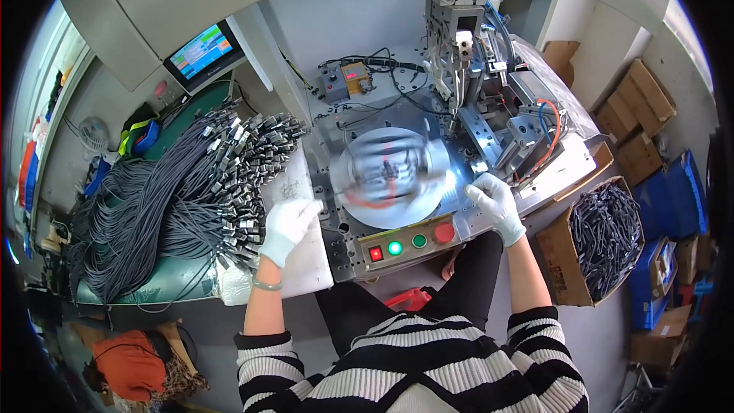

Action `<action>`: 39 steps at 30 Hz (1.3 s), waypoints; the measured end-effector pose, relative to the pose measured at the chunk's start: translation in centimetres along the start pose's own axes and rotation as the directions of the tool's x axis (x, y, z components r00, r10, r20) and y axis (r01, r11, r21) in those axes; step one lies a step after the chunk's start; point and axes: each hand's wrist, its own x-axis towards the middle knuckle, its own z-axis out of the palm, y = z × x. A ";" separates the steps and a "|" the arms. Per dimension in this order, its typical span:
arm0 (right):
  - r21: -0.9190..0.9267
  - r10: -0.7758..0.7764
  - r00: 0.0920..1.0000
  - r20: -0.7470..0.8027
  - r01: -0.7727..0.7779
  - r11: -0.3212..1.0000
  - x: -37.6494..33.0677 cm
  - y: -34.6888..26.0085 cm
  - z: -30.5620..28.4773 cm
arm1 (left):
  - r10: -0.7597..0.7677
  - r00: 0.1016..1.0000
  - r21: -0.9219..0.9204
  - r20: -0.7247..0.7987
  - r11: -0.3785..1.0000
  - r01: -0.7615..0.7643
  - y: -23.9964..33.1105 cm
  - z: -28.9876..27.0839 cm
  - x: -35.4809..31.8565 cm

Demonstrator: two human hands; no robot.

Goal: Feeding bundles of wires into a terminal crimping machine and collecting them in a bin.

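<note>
A big grey machine (428, 107) fills the middle of the view, from the centre up to 12 o'clock. At 9 o'clock lies a huge pile of grey cables (160, 191) with shiny metal plugs at their ends. The pile rests on a green table (164, 284). At 3 o'clock stands a cardboard box (604, 239) full of dark cables.

In the middle of the machine is a round metal disc (390, 180). It looks blurry, so it seems to be spinning. Just under the disc, toward 6 o'clock, is a panel (409, 242) with a red square button, two green buttons and a round red button. A small screen (205, 51) sits at 10 o'clock.

Both hands wear white gloves. The left hand (287, 228) is at 8 o'clock from the disc, right beside the cable plugs. Its fingers are curled in, but I cannot tell if it holds a plug. The right hand (497, 203) is at 3 o'clock from the disc, resting on the machine's edge. Its fingers are bent, and I cannot tell if it holds anything.
</note>
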 end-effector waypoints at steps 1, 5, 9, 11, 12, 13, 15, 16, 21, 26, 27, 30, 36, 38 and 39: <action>0.004 0.020 1.000 0.001 -0.020 1.000 0.0 0.0 -0.1 | -0.096 0.995 0.041 0.007 0.995 0.096 0.1 0.1 0.8; -0.093 -0.008 0.995 0.101 0.017 0.996 1.2 -1.2 1.1 | 0.405 0.903 0.183 -0.146 0.908 -0.378 -0.6 2.6 6.0; 0.051 -0.230 0.968 0.103 0.226 0.973 5.0 0.2 4.1 | 0.507 0.801 0.331 -0.318 0.851 -0.407 6.5 5.0 9.1; 0.070 -0.358 0.934 0.009 0.356 0.932 8.5 1.0 7.4 | 0.625 0.577 0.478 -0.525 0.778 -0.408 8.2 5.6 9.6; 0.070 -0.361 0.932 0.005 0.360 0.930 9.3 0.8 8.0 | 0.629 0.573 0.481 -0.526 0.775 -0.409 8.7 5.9 9.6; 0.059 -0.323 0.946 0.003 0.322 0.945 10.0 0.6 8.5 | 0.568 0.600 0.440 -0.564 0.821 -0.364 9.2 6.4 9.3; 0.040 -0.241 0.971 0.003 0.240 0.970 11.0 0.3 9.5 | 0.433 0.647 0.349 -0.627 0.899 -0.264 9.5 7.4 8.5; 0.031 -0.198 0.980 0.001 0.198 0.980 11.5 0.2 9.7 | 0.363 0.666 0.300 -0.652 0.930 -0.213 9.5 7.6 8.5; 0.111 -0.216 0.976 0.021 0.213 0.971 12.6 0.7 10.1 | -0.161 0.868 -0.507 -0.469 0.854 -0.115 7.5 9.2 8.3; 0.091 -0.185 0.983 0.014 0.183 0.979 13.1 1.3 10.1 | -0.160 0.894 -0.680 -0.419 0.708 -0.192 6.2 10.4 9.2; 0.093 -0.186 0.982 0.020 0.183 0.979 13.1 1.2 10.1 | -0.165 0.893 -0.679 -0.420 0.709 -0.188 6.3 10.3 9.1; 0.136 -0.196 0.981 0.003 0.194 0.971 12.8 0.7 10.5 | -0.105 0.880 -0.582 -0.463 0.785 -0.213 6.4 9.7 8.8; 0.065 -0.147 0.989 0.018 0.146 0.987 12.8 0.8 10.1 | -0.039 0.847 -0.408 -0.530 0.888 -0.214 7.1 9.1 7.9; 0.146 -0.168 0.984 0.052 0.159 0.976 12.7 1.5 9.0 | -0.093 0.858 -0.483 -0.505 0.854 -0.192 6.7 8.5 6.2; 0.149 -0.172 0.983 0.071 0.160 0.976 12.2 1.5 8.7 | -0.116 0.875 -0.559 -0.471 0.806 -0.194 7.0 7.9 5.1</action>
